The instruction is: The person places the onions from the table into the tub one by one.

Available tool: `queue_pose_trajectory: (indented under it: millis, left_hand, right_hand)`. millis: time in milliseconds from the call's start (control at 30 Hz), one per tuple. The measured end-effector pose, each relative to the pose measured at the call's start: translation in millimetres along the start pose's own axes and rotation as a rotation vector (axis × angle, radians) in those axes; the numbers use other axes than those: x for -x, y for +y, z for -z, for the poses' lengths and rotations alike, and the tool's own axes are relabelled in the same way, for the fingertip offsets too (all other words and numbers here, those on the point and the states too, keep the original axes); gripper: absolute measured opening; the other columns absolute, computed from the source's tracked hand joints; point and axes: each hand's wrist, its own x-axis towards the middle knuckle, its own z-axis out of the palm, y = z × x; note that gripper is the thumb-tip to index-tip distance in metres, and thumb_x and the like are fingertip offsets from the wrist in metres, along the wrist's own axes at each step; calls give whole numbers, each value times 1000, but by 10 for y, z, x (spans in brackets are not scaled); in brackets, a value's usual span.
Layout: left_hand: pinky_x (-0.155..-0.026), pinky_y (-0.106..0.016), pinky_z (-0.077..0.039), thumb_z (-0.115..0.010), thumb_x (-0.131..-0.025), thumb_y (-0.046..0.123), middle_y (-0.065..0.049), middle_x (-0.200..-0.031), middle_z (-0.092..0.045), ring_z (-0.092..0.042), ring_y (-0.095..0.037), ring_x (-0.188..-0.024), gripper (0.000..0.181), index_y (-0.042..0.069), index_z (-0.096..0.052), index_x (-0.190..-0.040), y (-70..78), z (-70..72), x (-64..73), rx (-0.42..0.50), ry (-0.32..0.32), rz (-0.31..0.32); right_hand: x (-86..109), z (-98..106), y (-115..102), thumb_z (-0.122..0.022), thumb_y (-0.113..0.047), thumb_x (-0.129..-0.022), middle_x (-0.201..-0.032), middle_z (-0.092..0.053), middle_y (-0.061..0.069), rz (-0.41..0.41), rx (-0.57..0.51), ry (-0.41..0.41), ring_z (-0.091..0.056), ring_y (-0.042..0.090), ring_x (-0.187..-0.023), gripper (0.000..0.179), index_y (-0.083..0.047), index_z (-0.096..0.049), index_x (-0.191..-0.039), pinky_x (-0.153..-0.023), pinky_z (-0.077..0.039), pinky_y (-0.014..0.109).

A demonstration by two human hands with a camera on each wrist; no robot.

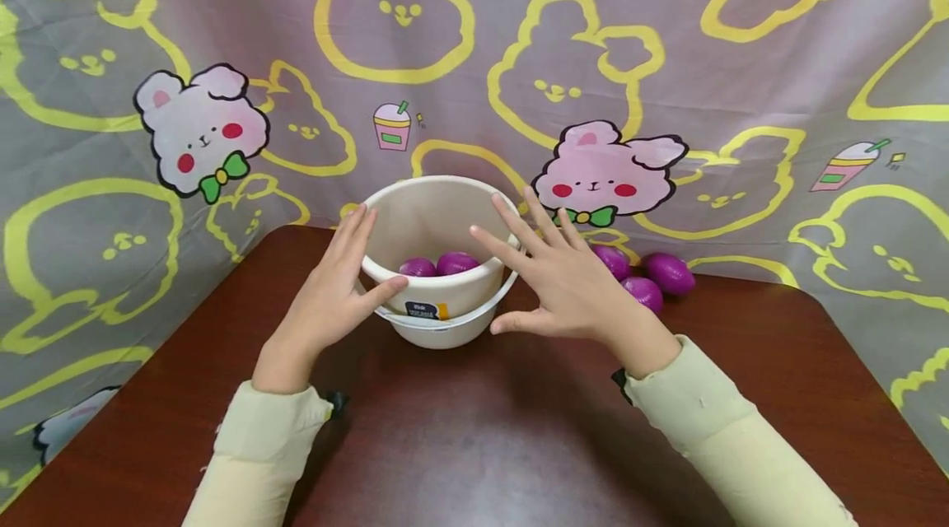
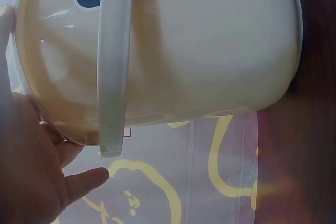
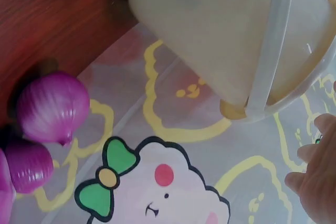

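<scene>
A cream plastic bucket stands on the table, its white handle hanging down across the front. Inside it, two purple onions show near the bottom. My left hand is at the bucket's left side, thumb at the front rim and fairly straight fingers along the left rim. My right hand is held at the right side of the rim with its fingers spread and nothing in them; the fingertips overlap the rim in the head view.
Several purple onions lie on the dark red-brown table to the right of the bucket, partly behind my right hand. A cartoon-printed cloth hangs right behind the table's back edge.
</scene>
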Motion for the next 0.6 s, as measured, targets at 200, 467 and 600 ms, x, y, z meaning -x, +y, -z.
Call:
queue_pose_trajectory:
  millis: [200, 467, 600]
  left_hand:
    - [-116, -66, -25, -60, -89, 63, -8, -169, -6, -5, -31, -156, 100, 15, -11, -161, 8, -19, -3, -7, -5, 2]
    - [-117, -64, -26, -60, -89, 63, -5, -169, -5, -6, -31, -156, 99, 15, -11, -161, 5, -16, 5, -9, -6, -3]
    - [-116, -64, -27, -61, -89, 62, -6, -169, -6, -6, -30, -156, 99, 16, -12, -161, -2, -9, 15, -12, 11, 0]
  right_hand:
    - [101, 4, 52, -62, -77, -76, -169, 6, 1, -5, 33, -5, 18, 30, -155, 104, -38, -14, -159, -117, -14, 70]
    - [237, -8, 145, -56, -84, -75, -170, 4, 1, -9, 99, 6, 13, 30, -156, 104, -38, -17, -159, -119, -12, 68]
    - [272, -28, 195, -58, -83, -73, -169, 5, -1, -27, 104, 16, 12, 29, -156, 105, -39, -17, -159, -118, -14, 69]
